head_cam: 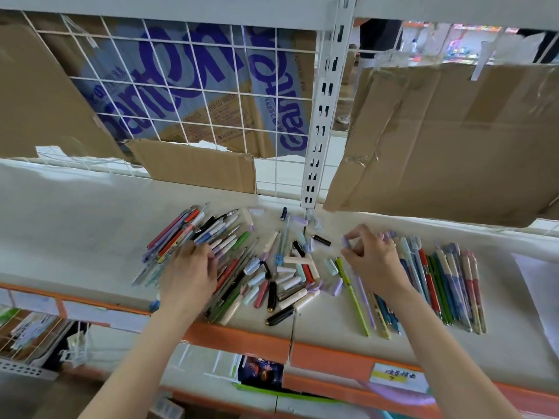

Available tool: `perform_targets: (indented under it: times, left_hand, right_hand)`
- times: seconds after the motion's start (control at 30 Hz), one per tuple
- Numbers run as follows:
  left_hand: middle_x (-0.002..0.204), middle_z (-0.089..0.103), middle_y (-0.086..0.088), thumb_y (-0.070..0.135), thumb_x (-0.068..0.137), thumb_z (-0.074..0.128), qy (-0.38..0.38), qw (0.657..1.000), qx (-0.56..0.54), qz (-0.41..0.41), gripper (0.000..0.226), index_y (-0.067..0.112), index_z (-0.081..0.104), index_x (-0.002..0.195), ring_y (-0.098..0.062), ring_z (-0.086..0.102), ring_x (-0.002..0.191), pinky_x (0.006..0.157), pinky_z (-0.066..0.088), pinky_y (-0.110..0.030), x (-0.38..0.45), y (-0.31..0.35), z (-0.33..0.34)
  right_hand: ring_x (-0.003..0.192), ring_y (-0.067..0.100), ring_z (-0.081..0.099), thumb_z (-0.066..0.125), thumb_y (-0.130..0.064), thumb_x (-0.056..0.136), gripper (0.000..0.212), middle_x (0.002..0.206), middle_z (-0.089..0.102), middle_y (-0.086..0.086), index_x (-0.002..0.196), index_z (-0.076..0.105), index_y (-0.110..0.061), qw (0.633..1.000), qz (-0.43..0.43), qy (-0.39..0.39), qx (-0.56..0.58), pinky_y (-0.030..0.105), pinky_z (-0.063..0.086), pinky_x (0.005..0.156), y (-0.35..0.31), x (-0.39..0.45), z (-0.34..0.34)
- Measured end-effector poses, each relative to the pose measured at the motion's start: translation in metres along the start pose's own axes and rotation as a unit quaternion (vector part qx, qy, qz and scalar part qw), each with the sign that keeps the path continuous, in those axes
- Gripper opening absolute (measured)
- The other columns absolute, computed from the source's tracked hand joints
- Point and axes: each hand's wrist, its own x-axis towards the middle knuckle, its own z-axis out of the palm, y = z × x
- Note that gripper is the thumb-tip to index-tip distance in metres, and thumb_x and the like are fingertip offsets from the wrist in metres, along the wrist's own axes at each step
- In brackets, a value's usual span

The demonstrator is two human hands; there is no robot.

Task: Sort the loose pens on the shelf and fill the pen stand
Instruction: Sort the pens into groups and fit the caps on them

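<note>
Loose pens and caps lie scattered across the white shelf [75, 231]. A mixed pile of pens [211, 246] spreads at centre left, with several caps [290, 276] heaped in the middle. A tidier row of pens [447, 285] lies at the right. My left hand [187, 273] rests on the left pile, its fingers curled over some pens. Above the middle heap, my right hand [375, 255] pinches a small lilac pen cap [345, 242] between thumb and fingertips. No pen stand shows in this view.
A white wire grid [181, 95] and brown cardboard sheets [447, 137] back the shelf. A slotted white upright [320, 116] stands at centre. The shelf's orange front edge [242, 337] carries price labels. A white paper [541, 291] lies at far right. Lower shelves hold goods.
</note>
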Motion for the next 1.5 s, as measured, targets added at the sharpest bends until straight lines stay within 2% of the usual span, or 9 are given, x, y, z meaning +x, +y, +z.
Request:
perform_targets:
  times: [0.23,0.37,0.53,0.67,0.83,1.0,1.13,1.27,1.5]
  left_hand:
    - [0.093,0.059,-0.013,0.017,0.089,0.060,-0.034,0.999,0.026,-0.020,0.012,0.006,0.063,0.093,-0.033,0.060,0.080,0.058,0.040,-0.033,0.000,-0.002,0.005]
    - [0.099,0.057,-0.010,0.019,0.091,0.055,-0.035,0.998,0.038,-0.025,0.015,0.008,0.062,0.098,-0.029,0.060,0.084,0.059,0.036,-0.031,0.002,-0.001,0.006]
    - [0.093,0.059,-0.016,0.015,0.089,0.058,-0.018,0.999,0.024,-0.012,0.014,0.001,0.061,0.092,-0.034,0.057,0.087,0.063,0.041,-0.035,0.000,-0.003,0.008]
    - [0.073,0.059,-0.018,0.001,0.079,0.066,0.048,0.998,-0.007,0.038,0.012,0.000,0.054,0.079,-0.036,0.055,0.071,0.063,0.046,-0.043,-0.002,0.001,0.003]
    - [0.078,0.053,-0.014,-0.004,0.083,0.061,0.065,0.985,-0.118,0.110,0.012,0.003,0.051,0.086,-0.022,0.047,0.062,0.050,0.030,-0.024,-0.008,0.031,-0.009]
    - [0.101,0.042,-0.001,0.015,0.097,0.043,-0.063,0.967,-0.228,0.093,0.019,0.008,0.056,0.110,-0.003,0.046,0.067,0.057,0.038,-0.012,-0.019,0.052,-0.004]
    - [0.097,0.053,0.005,0.021,0.096,0.047,-0.082,0.948,-0.282,0.122,0.020,0.018,0.058,0.112,-0.008,0.055,0.074,0.067,0.046,-0.023,-0.024,0.057,-0.005]
    - [0.071,0.055,0.013,0.021,0.096,0.048,-0.090,0.939,-0.302,0.138,0.015,0.023,0.058,0.108,-0.010,0.054,0.060,0.060,0.049,-0.035,-0.026,0.057,-0.005]
    - [0.067,0.056,0.007,0.021,0.096,0.048,-0.101,0.925,-0.346,0.123,0.014,0.024,0.058,0.105,-0.016,0.054,0.061,0.065,0.050,-0.041,-0.028,0.060,-0.012]
  right_hand:
    - [0.051,0.011,0.041,0.052,-0.015,0.094,0.016,0.057,0.044,-0.005,0.106,0.050,-0.005,0.997,0.007,-0.049,-0.059,0.030,0.036,0.052,0.005,-0.011,0.009]
    - [0.083,0.029,0.054,0.052,-0.015,0.093,0.015,0.098,0.053,0.010,0.105,0.052,-0.006,0.994,0.014,-0.054,-0.097,0.038,0.047,0.072,0.000,-0.014,0.005]
    - [0.082,0.016,0.049,0.055,-0.010,0.089,0.008,0.093,0.044,-0.001,0.094,0.059,-0.013,0.989,-0.030,-0.127,-0.068,0.010,0.037,0.062,-0.004,-0.020,0.005]
    - [0.083,0.012,0.052,0.052,-0.015,0.091,0.010,0.096,0.048,-0.002,0.093,0.062,-0.014,0.983,-0.024,-0.171,-0.067,0.016,0.042,0.069,-0.002,-0.022,0.008]
    - [0.072,0.015,0.058,0.050,-0.018,0.092,0.015,0.093,0.063,0.002,0.094,0.063,-0.010,0.982,-0.029,-0.156,-0.100,0.021,0.047,0.062,-0.006,-0.026,0.020]
    - [0.053,0.012,0.053,0.056,-0.004,0.090,0.012,0.067,0.062,0.000,0.097,0.062,-0.011,0.992,0.002,-0.012,0.128,0.013,0.043,0.050,-0.021,-0.021,0.011]
    - [0.064,0.013,0.063,0.052,0.004,0.091,0.015,0.075,0.068,0.009,0.099,0.064,-0.002,0.906,0.040,0.025,0.421,0.021,0.049,0.056,-0.043,-0.016,0.004]
    - [0.070,0.016,0.064,0.053,0.005,0.090,0.013,0.079,0.069,0.015,0.093,0.063,-0.002,0.894,0.017,0.027,0.447,0.020,0.049,0.056,-0.052,-0.014,0.006]
    - [0.071,0.017,0.066,0.055,0.003,0.090,0.011,0.074,0.071,0.004,0.091,0.063,-0.005,0.887,0.002,0.012,0.461,0.021,0.049,0.057,-0.055,-0.014,0.013]
